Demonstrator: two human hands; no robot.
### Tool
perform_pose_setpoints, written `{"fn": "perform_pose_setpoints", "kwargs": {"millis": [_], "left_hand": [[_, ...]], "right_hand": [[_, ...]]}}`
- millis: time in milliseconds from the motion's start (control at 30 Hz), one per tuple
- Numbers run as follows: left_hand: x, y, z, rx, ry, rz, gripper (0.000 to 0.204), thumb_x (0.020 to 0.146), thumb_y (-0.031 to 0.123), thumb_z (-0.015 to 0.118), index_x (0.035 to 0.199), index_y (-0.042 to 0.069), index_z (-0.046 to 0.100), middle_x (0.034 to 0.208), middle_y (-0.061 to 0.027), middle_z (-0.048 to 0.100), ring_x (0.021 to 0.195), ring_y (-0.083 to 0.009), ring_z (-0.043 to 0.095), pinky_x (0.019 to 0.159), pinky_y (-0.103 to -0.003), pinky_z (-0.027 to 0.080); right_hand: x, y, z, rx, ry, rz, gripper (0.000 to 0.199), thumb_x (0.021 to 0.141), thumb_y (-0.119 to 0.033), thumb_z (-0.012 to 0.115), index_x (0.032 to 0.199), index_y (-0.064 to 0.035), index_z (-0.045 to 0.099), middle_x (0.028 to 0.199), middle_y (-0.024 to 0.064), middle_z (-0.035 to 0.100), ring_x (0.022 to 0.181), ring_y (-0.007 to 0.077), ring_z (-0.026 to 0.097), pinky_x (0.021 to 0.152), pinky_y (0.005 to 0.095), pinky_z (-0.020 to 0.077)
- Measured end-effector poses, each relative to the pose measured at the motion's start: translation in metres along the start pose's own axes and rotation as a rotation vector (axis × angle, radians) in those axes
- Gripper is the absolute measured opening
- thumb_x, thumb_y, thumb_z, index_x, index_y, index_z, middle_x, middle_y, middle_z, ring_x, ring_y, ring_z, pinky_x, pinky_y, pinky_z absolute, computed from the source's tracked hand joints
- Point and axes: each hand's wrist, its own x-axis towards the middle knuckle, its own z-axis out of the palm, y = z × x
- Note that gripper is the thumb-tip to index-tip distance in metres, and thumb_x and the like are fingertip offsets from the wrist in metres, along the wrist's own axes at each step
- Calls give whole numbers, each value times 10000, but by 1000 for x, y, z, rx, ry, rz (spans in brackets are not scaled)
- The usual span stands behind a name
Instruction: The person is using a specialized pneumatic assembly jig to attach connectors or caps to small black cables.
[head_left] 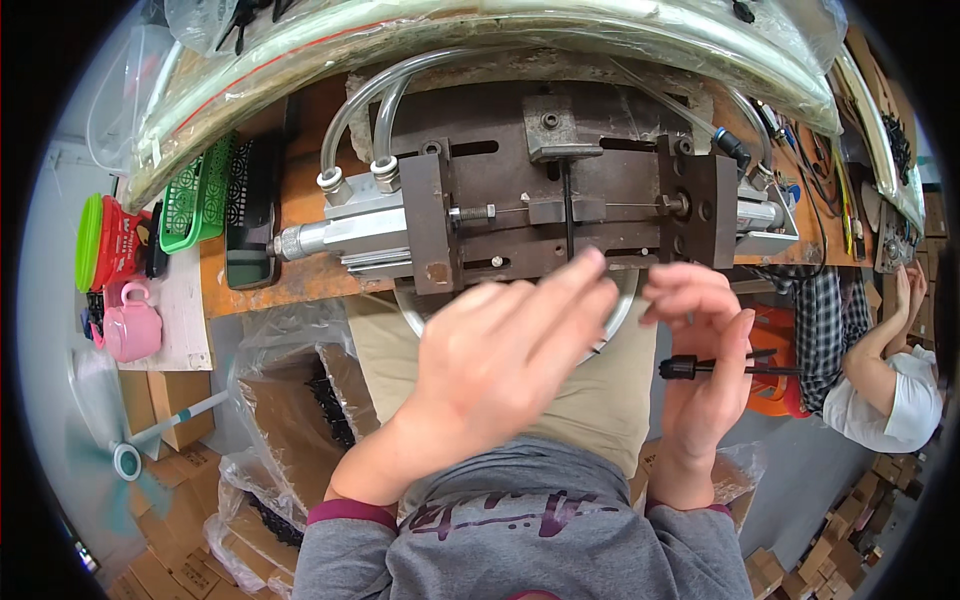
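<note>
Hands meet just below a dark steel fixture [560, 200] bolted to an orange workbench [300, 200]: the left hand [500, 350] lies flat, fingers together and stretched toward the fixture's lower edge, gripping nothing that shows. The right hand [700, 360] is curled, fingers bent, with a thin black rod [725, 368] (thick collar at its left end) lying across the palm, though I cannot tell whether it is truly clamped. Beside the fixture, a silver air cylinder [340, 235] with clear hoses [350, 110] sits left, and another person [880, 380] works at far right.
</note>
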Motion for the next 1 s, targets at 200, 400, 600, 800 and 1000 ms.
{"fn": "perform_pose_setpoints", "kwargs": {"millis": [200,400,600,800,1000], "left_hand": [[-12,22,1,-402,-12,125,324,693,38,777,1009,13,708,1012,-116,702,810,-231,705,674,-312,581],[-19,16,-1,-476,128,-40,268,703,-37,784,963,-6,731,998,-134,702,836,-240,704,692,-308,587],[-14,17,-5,-648,51,-171,295,713,-5,802,1000,-14,733,1112,-160,691,903,-237,703,741,-314,588],[-20,18,-13,-607,-136,-79,339,711,26,792,1039,-24,721,1170,-173,678,936,-258,705,784,-324,590],[-12,1,-3,-87,23,-72,308,672,22,787,966,-20,703,1205,-162,667,852,-253,699,707,-325,565]], "right_hand": [[-1,-6,34,221,-187,222,681,1043,-547,199,1229,27,515,1326,257,529,1151,311,585,931,396,493],[0,-2,19,152,-164,273,616,1067,-483,227,1189,34,540,1006,156,654,845,176,639,750,284,505],[2,-4,19,52,-41,356,584,1073,-460,284,923,8,601,617,34,575,470,32,442,412,171,310],[6,5,20,270,-69,403,491,1065,-460,342,963,-20,536,579,3,500,464,31,374,443,176,255],[5,6,11,311,-59,320,557,1059,-520,235,1030,-25,490,546,3,461,466,40,307,457,208,217]]}}
